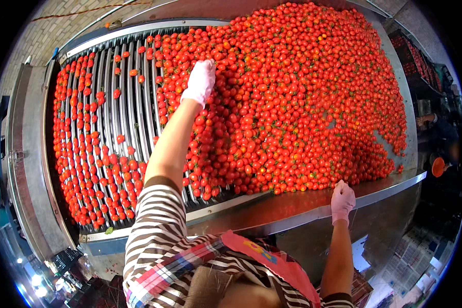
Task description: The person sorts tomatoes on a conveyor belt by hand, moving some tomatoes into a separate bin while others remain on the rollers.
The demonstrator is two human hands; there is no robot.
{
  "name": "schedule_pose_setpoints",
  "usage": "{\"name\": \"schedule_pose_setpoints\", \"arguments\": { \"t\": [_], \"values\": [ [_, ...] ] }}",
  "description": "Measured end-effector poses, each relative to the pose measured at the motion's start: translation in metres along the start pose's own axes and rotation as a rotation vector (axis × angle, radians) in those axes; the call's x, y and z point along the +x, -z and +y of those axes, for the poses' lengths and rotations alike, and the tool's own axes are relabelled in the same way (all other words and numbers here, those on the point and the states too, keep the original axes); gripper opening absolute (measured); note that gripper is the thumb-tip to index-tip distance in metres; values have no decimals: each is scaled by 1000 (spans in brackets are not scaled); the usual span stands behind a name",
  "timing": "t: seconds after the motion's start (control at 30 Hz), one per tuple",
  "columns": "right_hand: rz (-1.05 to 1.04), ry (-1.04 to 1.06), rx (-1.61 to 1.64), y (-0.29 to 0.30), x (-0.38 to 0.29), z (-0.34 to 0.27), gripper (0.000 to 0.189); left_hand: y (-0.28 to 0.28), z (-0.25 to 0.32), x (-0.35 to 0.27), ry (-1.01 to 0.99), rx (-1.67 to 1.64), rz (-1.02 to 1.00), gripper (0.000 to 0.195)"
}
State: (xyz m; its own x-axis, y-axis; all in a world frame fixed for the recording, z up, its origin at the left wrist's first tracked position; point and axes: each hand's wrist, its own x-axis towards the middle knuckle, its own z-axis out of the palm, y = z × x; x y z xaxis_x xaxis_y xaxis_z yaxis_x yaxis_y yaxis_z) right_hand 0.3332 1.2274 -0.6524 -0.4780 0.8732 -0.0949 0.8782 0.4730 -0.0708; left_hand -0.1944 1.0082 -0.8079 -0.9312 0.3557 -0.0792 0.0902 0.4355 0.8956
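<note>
Small red tomatoes point(292, 104) lie heaped over a sloped metal chute and spill onto a bed of metal rollers point(128, 104). My left hand point(200, 82), in a pale pink glove, is curled over the near end of the heap, where it meets the rollers. Its fingertips are hidden, so I cannot tell whether it holds a tomato. Also gloved, my right hand point(342, 200) is curled at the heap's lower edge, beside the metal side wall point(292, 210). Its palm is out of sight. Many tomatoes sit in rows between the rollers at the left.
Metal side rails point(138, 34) bound the rollers. Beyond their left end is a grey metal ledge point(32, 154). Stacked crates of tomatoes point(415, 61) stand at far right. Another person's hand point(425, 119) shows there, near an orange bowl point(439, 166). A green leaf point(109, 230) lies on the lower rail.
</note>
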Motion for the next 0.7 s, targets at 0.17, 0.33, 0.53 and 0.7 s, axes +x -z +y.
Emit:
{"name": "schedule_pose_setpoints", "arguments": {
  "t": [0.17,0.33,0.53,0.7],
  "values": [
    [85,-26,-1,3,-7,3,36,-47,27,43,-124,983,-357,29],
    [129,42,-77,-5,-8,12,34,-70,33,36,263,607,-59,33],
    [98,25,-83,-8,-4,16,33,-34,26,37,200,672,-524,33],
    [146,39,27,-10,-7,8,29,-6,20,11,317,-348,-563,27]
  ]
}}
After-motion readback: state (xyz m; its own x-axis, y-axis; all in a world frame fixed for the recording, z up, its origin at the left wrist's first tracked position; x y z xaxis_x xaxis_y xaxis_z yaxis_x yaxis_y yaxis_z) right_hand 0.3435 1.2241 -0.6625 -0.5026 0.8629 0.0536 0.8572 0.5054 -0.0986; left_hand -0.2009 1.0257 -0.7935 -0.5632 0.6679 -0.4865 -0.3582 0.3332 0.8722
